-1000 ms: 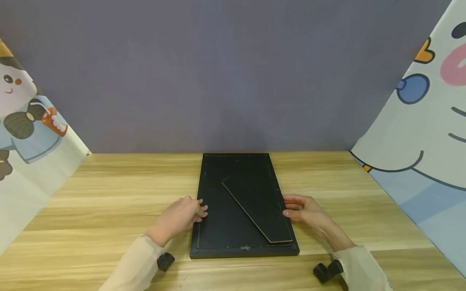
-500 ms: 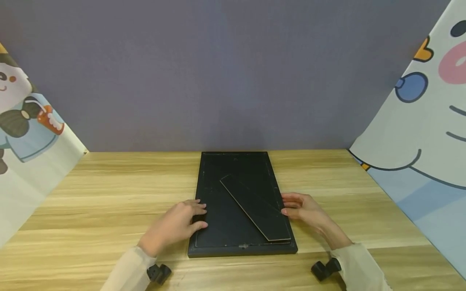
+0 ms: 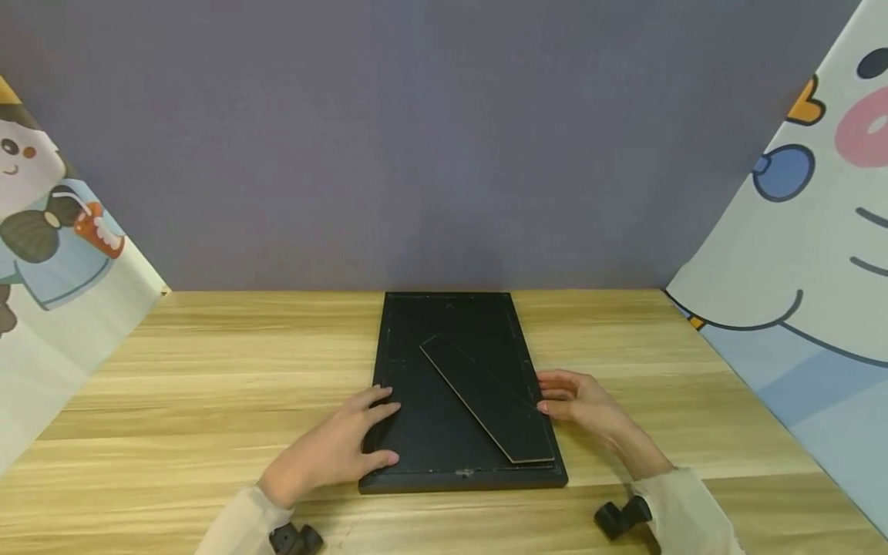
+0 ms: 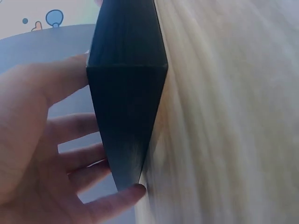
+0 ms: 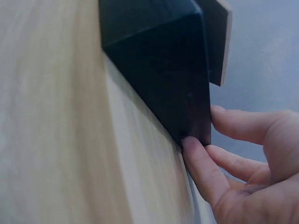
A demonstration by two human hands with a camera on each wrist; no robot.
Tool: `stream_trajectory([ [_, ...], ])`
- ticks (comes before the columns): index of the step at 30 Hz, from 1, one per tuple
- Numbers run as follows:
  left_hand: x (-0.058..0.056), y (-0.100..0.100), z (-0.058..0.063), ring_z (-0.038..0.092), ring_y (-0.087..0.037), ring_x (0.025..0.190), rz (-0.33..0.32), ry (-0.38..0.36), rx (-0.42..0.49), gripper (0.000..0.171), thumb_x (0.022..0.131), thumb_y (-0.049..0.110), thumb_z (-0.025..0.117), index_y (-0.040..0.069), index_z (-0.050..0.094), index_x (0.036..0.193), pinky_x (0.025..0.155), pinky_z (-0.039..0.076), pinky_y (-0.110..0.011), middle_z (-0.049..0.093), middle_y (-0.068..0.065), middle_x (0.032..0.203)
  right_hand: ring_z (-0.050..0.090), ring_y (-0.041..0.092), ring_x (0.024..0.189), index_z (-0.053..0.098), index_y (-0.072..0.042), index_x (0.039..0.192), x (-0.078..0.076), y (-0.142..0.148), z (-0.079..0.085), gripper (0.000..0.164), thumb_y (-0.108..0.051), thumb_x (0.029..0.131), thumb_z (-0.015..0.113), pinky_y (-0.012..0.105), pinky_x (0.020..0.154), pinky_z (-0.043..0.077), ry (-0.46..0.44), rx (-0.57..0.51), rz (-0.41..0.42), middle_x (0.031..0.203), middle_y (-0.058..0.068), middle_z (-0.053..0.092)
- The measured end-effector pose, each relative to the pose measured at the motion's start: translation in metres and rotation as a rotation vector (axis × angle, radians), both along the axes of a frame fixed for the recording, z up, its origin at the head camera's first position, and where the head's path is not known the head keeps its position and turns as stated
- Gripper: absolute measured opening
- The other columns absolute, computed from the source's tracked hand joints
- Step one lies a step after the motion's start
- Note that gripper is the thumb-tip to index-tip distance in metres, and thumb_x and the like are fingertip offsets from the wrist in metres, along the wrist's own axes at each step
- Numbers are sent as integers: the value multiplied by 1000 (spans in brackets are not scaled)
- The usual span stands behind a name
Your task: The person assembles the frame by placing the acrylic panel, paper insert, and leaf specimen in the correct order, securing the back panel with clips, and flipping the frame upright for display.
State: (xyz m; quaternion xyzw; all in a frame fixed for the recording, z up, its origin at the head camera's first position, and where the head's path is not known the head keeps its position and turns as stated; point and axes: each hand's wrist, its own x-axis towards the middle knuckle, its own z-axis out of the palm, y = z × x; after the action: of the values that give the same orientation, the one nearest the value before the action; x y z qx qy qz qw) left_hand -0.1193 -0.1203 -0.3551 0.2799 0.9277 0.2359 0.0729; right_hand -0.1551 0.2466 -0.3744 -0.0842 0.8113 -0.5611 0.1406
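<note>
On the table (image 3: pixel 208 385): a black picture frame (image 3: pixel 430 420) lies flat with its back upward, between the two hands; its far end is near the grey wall (image 3: pixel 416 154) at 12 o'clock.
Long axis of frame: it runs almost from 6 to 12 o'clock, away from the person.
Stand leg (image 3: pixel 494 412): it lies slanting over the frame's back, narrow end toward 11 o'clock, wide end toward 5 o'clock, and this wide end is slightly raised.
Left hand (image 3: pixel 322 456): fingers and thumb are spread well apart, touching the left edge without closing on it; from here the frame lies at 2 to 3 o'clock.
Right hand (image 3: pixel 590 405): half closed, it pinches the right edge lightly, thumb on top and fingers at the side; the frame lies at 9 to 10 o'clock. Whether any fingertip goes underneath, I cannot tell.
Nearer to the leg: the right hand, its thumb just beside it.
</note>
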Motion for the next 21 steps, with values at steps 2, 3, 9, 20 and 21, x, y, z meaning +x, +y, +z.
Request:
stream_trajectory([
  [2,1,0,0,31,-41,139,3,-19,3,64,85,33,71,0,51,136,104,41,-54,35,-21,149,50,41,120,39,13,137,1,0,0,58,-7,89,65,26,82,56,-8,-10,1,135,33,45],
  [3,1,0,0,31,-41,139,8,-25,5,64,85,33,72,0,50,136,104,41,-54,35,-20,150,51,40,120,39,13,137,1,0,1,58,-7,89,64,27,81,56,-12,-14,3,136,33,44],
  [9,3,6,1,30,-41,139,39,-27,12,62,84,29,73,0,51,135,104,41,-54,35,-19,150,52,42,119,40,13,136,0,2,2,55,-8,90,63,28,82,56,10,24,13,134,34,46],
  [20,4,9,3,32,-40,139,58,-23,-27,61,83,26,73,0,52,134,104,40,-54,37,-20,149,55,43,113,48,11,130,5,-3,13,50,-8,88,66,35,83,56,133,154,-25,129,31,52],
  [21,4,9,4,33,-40,138,56,-22,-32,61,83,26,74,0,53,134,105,40,-55,37,-20,148,55,43,113,49,11,129,6,-4,14,49,-8,88,66,37,84,56,149,170,-27,129,31,52],
])
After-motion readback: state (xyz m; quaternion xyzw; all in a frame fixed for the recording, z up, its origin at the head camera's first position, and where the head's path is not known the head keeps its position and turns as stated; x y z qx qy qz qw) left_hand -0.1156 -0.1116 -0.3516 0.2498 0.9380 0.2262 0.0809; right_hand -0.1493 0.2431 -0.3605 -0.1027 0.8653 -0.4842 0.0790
